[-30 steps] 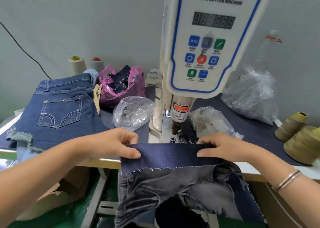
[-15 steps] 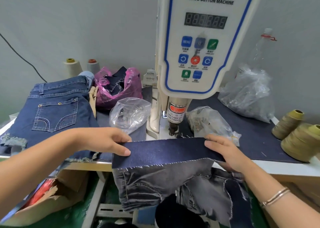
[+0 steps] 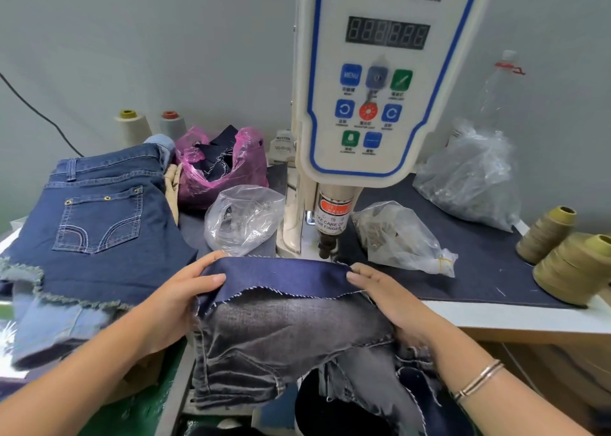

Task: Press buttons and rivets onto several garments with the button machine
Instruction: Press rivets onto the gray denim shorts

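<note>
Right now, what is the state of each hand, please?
Left hand: pinches the folded edge of the dark denim garment.
Right hand: grips the same garment's other end.

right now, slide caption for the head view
Both hands hold a dark denim piece before the servo button machine.

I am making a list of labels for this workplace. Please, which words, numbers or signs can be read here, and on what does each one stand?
"SERVO BUTTON MACHINE": top of the control panel.
"MENU": blue button on that panel.
"TAKE CARE OF YOUR FINGER": warning sticker on the press head.
Chinese heading: cut off at the top.
Display: unlit, no number.
Small button captions and the white tag: too blurred.
</note>
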